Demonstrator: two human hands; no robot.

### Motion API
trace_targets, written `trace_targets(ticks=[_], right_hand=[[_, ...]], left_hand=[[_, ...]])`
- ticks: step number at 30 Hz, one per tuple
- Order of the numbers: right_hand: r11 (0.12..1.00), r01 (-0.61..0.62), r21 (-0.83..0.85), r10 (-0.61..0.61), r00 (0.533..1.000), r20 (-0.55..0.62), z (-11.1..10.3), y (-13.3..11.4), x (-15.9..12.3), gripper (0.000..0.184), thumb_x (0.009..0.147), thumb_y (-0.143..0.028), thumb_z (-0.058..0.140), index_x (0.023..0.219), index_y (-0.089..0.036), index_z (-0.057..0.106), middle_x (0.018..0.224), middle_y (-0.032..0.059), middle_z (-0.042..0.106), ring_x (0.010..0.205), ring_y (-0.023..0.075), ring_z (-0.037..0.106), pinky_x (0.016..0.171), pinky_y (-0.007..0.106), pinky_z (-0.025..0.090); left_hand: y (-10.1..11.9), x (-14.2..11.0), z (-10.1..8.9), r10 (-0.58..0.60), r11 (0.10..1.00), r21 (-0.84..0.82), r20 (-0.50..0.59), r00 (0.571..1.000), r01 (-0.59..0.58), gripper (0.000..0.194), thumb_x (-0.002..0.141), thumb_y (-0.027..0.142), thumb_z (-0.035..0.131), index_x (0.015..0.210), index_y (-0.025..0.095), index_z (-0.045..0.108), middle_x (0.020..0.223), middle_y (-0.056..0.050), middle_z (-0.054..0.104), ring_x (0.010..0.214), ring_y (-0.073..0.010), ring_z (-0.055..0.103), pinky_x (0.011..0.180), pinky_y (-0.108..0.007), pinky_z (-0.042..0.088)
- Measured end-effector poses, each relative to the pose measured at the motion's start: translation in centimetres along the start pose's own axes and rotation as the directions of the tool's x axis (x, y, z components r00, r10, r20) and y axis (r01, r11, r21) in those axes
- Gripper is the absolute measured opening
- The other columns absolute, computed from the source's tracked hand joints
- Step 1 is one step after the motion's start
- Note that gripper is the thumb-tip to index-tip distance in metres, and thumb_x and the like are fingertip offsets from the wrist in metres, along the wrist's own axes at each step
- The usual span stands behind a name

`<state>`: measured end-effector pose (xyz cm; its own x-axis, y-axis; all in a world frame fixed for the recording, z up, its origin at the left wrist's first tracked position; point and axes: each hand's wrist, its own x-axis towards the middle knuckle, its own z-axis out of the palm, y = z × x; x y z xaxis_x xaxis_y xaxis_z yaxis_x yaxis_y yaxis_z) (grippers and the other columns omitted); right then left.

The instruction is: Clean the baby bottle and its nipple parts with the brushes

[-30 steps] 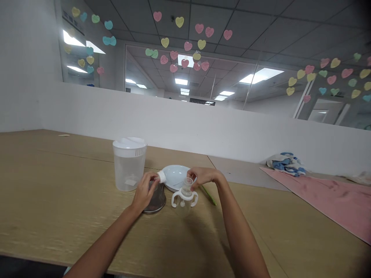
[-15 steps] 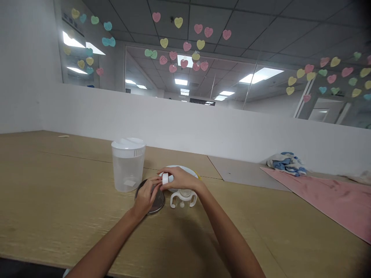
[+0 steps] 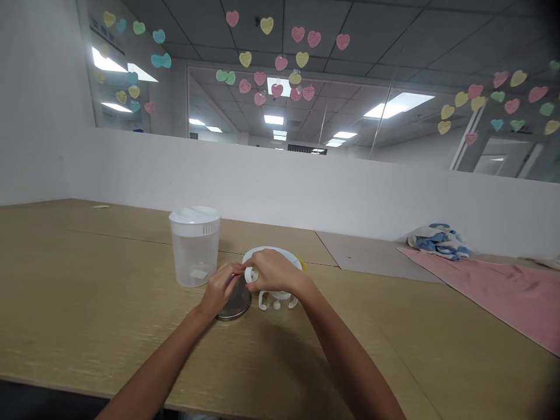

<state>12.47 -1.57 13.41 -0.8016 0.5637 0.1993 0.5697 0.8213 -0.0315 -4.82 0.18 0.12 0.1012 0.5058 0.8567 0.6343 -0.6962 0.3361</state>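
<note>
The fingers (image 3: 264, 261) of the right hand (image 3: 277, 273) and left hand (image 3: 221, 289) are closed on a small white cylindrical piece (image 3: 249, 275), perhaps a bottle cap, held just above the desk (image 3: 109, 291), barely shifted from a moment ago.

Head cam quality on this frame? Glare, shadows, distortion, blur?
Head view: the ceiling light panel clips to white; the wide lens bows the partition and the frame sits tilted; the right forearm casts a soft shadow on the tabletop; the right-hand corners darken. The left hand and right hand look fairly sharp.
</note>
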Motion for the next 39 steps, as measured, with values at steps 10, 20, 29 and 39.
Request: trace_targets(ticks=[10, 20, 29, 39], right_hand=[[0.999, -0.003, -0.048, 0.003, 1.0, 0.0, -0.7, -0.6, -0.7, 0.016, 0.064, -0.027, 0.062, 0.077, -0.019, 0.066, 0.059, 0.001, 0.058, 0.056, 0.0141, 0.05, 0.049, 0.024, 0.023], [0.979, -0.066, 0.193, 0.107, 0.972, -0.211, -3.1, 3.2, -2.4, 0.036, 0.066, -0.012, 0.055, 0.101, -0.018, 0.058, 0.103, 0.0048, 0.061, 0.091, 0.0183, 0.053, 0.075, 0.026, 0.037], [0.886, -0.028, 0.462, -0.077, 0.975, 0.207, -3.4, 6.2, -3.2, 0.017, 0.065, -0.02, 0.067, 0.081, -0.018, 0.062, 0.091, -0.0002, 0.064, 0.09, 0.0157, 0.056, 0.079, 0.025, 0.039], [0.936, -0.204, 0.285, 0.116, 0.948, 0.295, -1.1, 6.4, -1.4, 0.023, 0.061, -0.017, 0.066, 0.084, -0.017, 0.062, 0.087, -0.0003, 0.061, 0.073, 0.0121, 0.053, 0.059, 0.02, 0.037]], left_hand=[[1.0, -0.1, 0.1, -0.005, 1.0, -0.022, -0.054, 0.999, 0.004, 0.017, 0.088, 0.025, 0.043, 0.083, 0.02, 0.058, 0.088, -0.004, 0.066, 0.085, -0.0166, 0.061, 0.08, -0.031, 0.048], [3.7, -0.2, 0.8, -0.071, 0.997, -0.004, 0.198, 0.978, 0.073, 0.036, 0.089, 0.034, 0.04, 0.122, 0.02, 0.045, 0.12, -0.01, 0.058, 0.111, -0.0221, 0.052, 0.095, -0.038, 0.04], [5.3, -0.8, 2.4, -0.043, 0.997, 0.075, 0.354, 0.934, 0.018, 0.04, 0.083, 0.039, 0.053, 0.118, 0.019, 0.048, 0.099, -0.007, 0.064, 0.093, -0.0226, 0.056, 0.083, -0.035, 0.043], [5.2, -0.6, 2.3, -0.102, 0.994, 0.066, 0.348, 0.932, 0.084, 0.035, 0.081, 0.038, 0.055, 0.11, 0.02, 0.053, 0.086, -0.004, 0.065, 0.087, -0.022, 0.056, 0.079, -0.033, 0.042]])
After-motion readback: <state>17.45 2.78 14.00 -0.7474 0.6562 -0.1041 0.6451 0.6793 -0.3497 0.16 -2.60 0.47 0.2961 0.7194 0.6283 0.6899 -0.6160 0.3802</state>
